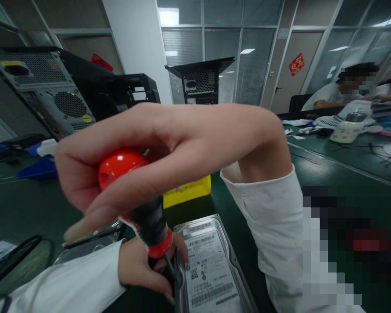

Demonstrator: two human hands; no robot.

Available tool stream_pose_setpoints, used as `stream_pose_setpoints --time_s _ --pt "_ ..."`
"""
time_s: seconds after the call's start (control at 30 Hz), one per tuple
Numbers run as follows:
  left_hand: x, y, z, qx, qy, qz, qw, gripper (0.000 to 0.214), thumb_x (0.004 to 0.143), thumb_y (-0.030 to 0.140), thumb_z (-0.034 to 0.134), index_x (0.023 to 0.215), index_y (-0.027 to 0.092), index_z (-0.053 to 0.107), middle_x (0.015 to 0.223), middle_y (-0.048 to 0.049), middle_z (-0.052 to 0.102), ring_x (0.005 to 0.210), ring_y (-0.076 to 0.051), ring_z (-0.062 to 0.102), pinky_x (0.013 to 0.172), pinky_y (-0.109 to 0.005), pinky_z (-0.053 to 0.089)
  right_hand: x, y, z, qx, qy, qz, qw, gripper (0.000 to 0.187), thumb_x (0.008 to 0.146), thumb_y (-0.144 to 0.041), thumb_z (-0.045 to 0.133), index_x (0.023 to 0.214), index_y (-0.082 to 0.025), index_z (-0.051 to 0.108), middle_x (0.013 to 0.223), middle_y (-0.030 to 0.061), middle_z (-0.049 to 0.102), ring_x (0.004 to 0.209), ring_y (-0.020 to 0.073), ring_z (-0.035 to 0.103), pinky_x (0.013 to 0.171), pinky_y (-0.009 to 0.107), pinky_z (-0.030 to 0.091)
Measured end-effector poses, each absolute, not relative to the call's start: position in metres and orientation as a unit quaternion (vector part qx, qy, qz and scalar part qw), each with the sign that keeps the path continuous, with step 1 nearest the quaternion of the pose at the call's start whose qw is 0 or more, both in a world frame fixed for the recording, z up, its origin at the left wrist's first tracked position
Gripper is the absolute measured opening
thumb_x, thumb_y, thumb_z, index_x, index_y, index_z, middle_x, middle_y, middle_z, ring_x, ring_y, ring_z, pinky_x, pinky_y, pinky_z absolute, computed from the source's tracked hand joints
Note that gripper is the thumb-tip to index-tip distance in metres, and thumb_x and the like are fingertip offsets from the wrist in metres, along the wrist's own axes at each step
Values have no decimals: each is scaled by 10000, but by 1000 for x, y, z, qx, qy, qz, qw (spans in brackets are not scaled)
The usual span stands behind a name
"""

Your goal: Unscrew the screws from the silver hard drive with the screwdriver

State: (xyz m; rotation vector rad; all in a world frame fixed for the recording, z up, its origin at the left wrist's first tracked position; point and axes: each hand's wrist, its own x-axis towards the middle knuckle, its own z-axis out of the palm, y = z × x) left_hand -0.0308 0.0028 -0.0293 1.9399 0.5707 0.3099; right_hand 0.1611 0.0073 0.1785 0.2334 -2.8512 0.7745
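A screwdriver [150, 217] with a red and black handle slants across the foreground. Wrapped around its red end is my right hand [182, 139], large and close to the camera. The metal shaft points down to the left edge of a silver hard drive [211, 265], which lies label up on the dark green table. Where the tip sits exactly is hard to make out. My left hand [140, 265] grips that same left edge, fingers on the drive and thumb lower down, around the shaft. Partly hidden behind my left sleeve is another metal drive [94, 243].
Behind my hands sits a yellow bin [189, 191]. Computer cases stand at the back, one large case [68, 91] on the left and another [200, 82] in the middle. A blue tray [37, 169] is at left. At right, a person [326, 93] sits beyond a cluttered table.
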Motion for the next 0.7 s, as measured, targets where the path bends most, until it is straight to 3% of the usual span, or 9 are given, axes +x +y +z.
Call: stream_pose_setpoints --time_s 0.2,0.33,0.43,0.53,0.7 --pt "-32 3 -29 809 250 121 519 451 545 272 781 935 149 592 539 81 397 469 -30 365 415 -129 253 164 2 180 64 -966 232 94 514 792 -416 50 487 -90 306 553 -39 248 785 10 464 728 106 394" --pt "-32 3 -29 809 248 122 519 456 542 268 782 942 155 595 531 83 404 463 -30 369 407 -127 248 164 0 180 61 -970 211 100 522 814 -408 70 508 -82 337 590 -35 332 747 7 426 723 115 392" --pt "-32 2 -29 803 259 113 525 467 529 268 789 939 153 597 540 80 418 470 -31 372 407 -128 247 163 -1 180 50 -973 191 119 569 809 -395 6 624 -73 437 714 -37 442 763 4 440 726 124 400" --pt "-32 2 -28 799 262 122 527 458 518 270 794 919 153 608 529 83 402 470 -32 367 411 -133 251 160 0 178 29 -982 136 129 548 840 -383 58 775 -67 501 771 -26 487 728 -9 444 700 106 394" --pt "-30 0 -25 796 257 130 533 434 530 245 792 915 149 616 531 77 426 475 -35 386 424 -136 271 151 7 170 3 -984 118 133 409 885 -361 268 667 -81 472 609 -40 333 554 -12 328 560 94 339"
